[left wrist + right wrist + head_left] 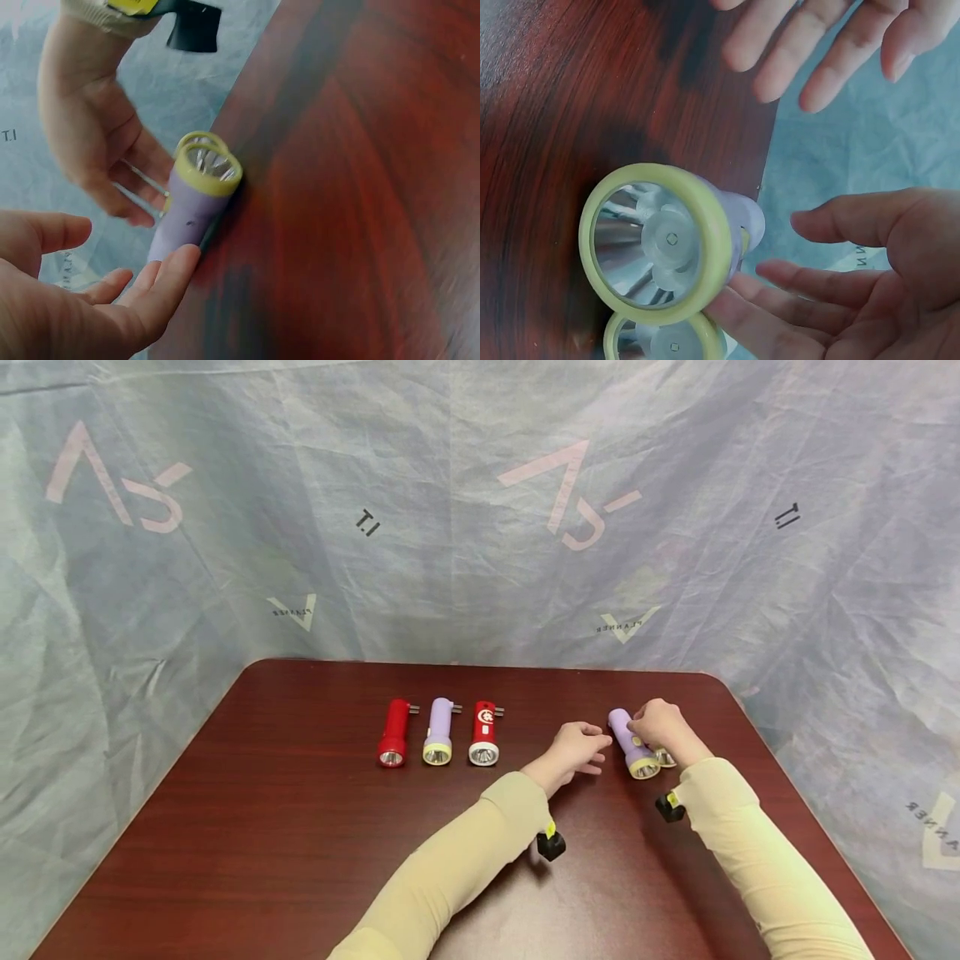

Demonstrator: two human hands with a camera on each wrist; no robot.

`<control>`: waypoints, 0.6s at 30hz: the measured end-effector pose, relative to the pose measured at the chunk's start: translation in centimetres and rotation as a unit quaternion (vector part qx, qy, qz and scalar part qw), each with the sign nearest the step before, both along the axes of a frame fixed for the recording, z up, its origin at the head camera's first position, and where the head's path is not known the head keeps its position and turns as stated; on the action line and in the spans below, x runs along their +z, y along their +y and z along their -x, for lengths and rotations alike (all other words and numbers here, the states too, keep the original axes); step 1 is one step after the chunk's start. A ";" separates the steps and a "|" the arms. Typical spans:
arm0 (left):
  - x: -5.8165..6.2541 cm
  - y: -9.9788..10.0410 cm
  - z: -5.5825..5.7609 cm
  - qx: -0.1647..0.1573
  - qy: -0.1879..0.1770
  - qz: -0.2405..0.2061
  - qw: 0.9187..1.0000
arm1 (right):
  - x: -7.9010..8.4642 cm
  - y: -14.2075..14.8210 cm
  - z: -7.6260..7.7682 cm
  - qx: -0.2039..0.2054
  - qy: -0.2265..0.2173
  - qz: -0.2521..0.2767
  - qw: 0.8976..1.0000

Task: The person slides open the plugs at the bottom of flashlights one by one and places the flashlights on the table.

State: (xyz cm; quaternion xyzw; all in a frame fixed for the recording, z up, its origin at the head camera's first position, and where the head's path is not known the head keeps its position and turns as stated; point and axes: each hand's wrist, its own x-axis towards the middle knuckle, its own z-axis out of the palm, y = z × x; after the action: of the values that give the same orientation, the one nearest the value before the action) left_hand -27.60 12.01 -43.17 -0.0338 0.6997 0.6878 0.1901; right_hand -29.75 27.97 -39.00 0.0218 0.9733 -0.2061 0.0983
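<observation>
at the far right of a dark red table (300,835), a lilac flashlight (622,732) is lying beside a second yellow-rimmed flashlight (665,759). the right hand (664,727) is hovering there, thumb and fingers apart; i cannot tell if it's touching. the left hand (574,750) is hovering just left, fingers spread. three other flashlights (440,727) are lying farther left.

On the grey cloth (450,568) there are a mirrored PLANNER over pale V signs (622,632), black letters I.T (367,522) and pink characters (555,485), while the red-and-white flashlight (483,739) carries a white emblem (486,716).
</observation>
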 end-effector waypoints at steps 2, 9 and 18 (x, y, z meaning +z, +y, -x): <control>-0.3 0.5 -0.3 0.002 -0.006 -0.011 1.000 | 0.0 0.0 0.0 0.003 0.003 -0.008 1.000; -1.6 1.6 -0.7 0.007 -0.022 -0.035 0.999 | -1.0 0.0 0.3 0.010 -0.002 -0.001 1.000; -2.3 1.4 -0.9 0.004 -0.020 -0.012 1.000 | -2.2 -0.7 0.2 0.029 0.007 0.015 0.999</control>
State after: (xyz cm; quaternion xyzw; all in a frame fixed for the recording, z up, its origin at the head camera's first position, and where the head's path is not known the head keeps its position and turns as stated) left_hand -26.69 13.46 -45.51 -0.0478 0.6874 0.6962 0.2013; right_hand -29.91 27.30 -41.18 -0.0095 0.9710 -0.2177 0.0980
